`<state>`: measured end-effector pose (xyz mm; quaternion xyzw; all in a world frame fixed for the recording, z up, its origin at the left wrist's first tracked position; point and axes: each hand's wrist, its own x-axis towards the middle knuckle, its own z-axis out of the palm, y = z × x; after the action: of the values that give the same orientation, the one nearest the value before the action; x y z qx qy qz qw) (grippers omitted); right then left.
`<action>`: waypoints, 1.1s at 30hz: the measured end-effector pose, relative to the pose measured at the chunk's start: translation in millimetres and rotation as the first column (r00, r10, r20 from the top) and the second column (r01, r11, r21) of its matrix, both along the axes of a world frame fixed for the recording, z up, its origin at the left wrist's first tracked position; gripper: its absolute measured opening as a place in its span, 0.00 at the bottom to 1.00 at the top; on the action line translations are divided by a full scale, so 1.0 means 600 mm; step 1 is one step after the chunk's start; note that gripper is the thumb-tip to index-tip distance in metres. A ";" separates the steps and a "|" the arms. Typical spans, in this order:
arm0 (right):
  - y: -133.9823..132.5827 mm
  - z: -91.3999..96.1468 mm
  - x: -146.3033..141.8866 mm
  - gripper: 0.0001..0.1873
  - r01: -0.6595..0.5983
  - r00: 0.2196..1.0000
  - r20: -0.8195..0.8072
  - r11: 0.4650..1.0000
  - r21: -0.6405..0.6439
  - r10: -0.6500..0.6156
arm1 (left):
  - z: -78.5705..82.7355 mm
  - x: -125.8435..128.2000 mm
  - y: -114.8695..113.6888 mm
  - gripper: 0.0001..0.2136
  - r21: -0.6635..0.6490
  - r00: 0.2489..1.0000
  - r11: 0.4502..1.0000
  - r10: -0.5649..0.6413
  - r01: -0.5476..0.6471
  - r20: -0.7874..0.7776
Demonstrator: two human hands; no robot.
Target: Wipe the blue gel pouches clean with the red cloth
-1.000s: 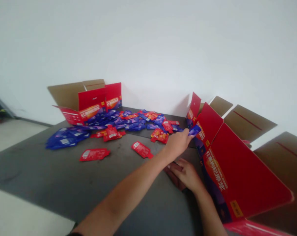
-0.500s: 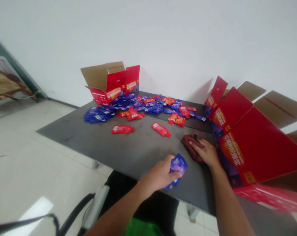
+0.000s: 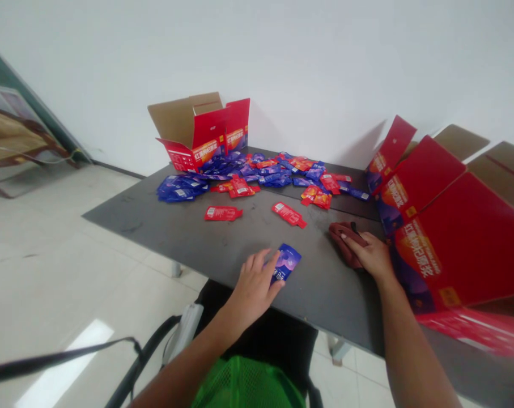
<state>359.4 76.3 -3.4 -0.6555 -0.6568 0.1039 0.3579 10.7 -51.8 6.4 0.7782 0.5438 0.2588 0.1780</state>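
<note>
Sachet, blue-and-purple foil (image 3: 287,262), single, lying flat on the dark grey desk (image 3: 137,218) near the front edge, well apart from the main heap, lower edge touching the left hand (image 3: 253,292). Left-hand fingers (image 3: 257,266) spread apart, thumb side against the sachet; whether pinching it or merely resting beside it, impossible to tell from the head view. Right hand (image 3: 367,255) laid over a brown folded cloth (image 3: 338,241) toward the right side of the desk, fingers together and extended, any grip on the cloth unclear. Between hands and heap, two loose red sachets, well apart from each other: one (image 3: 222,213) tilted across the desk, the other (image 3: 289,214) nearer the left hand. Further back, a dense cluster of blue sachets (image 3: 182,188) and a long mixed pile of blue and red sachets (image 3: 274,175) along the far edge, red-and-orange ones (image 3: 316,198) at its right end. Open carton (image 3: 197,133), red printed panels and brown cardboard flaps, at the back left corner of the desk, touching the pile. Second carton (image 3: 447,243), opened wide, large red panels with yellow labels, at the right edge. Below the desk, white tiled floor (image 3: 69,255), black straps (image 3: 141,351) and green mesh fabric (image 3: 243,385) at the lower edge of view.
</note>
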 end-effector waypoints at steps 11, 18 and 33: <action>-0.021 0.041 -0.049 0.25 -0.042 0.994 0.102 0.983 0.177 0.024 | -0.044 -0.026 -0.070 0.18 0.223 0.965 0.943 -0.219 0.248 -0.147; -0.118 0.089 -0.221 0.17 -0.389 0.911 0.211 0.907 0.162 0.354 | -0.058 -0.035 -0.057 0.13 0.313 0.969 0.918 -0.234 0.245 -0.074; -0.100 0.064 -0.256 0.19 -0.486 0.797 0.415 0.874 0.010 0.438 | -0.079 -0.048 -0.038 0.11 0.349 0.955 0.904 -0.289 0.247 0.071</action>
<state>205.6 16.2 35.2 -0.4604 -0.8606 0.0139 0.2170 -18.4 -74.3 -40.8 0.8472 0.3676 0.3676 0.1092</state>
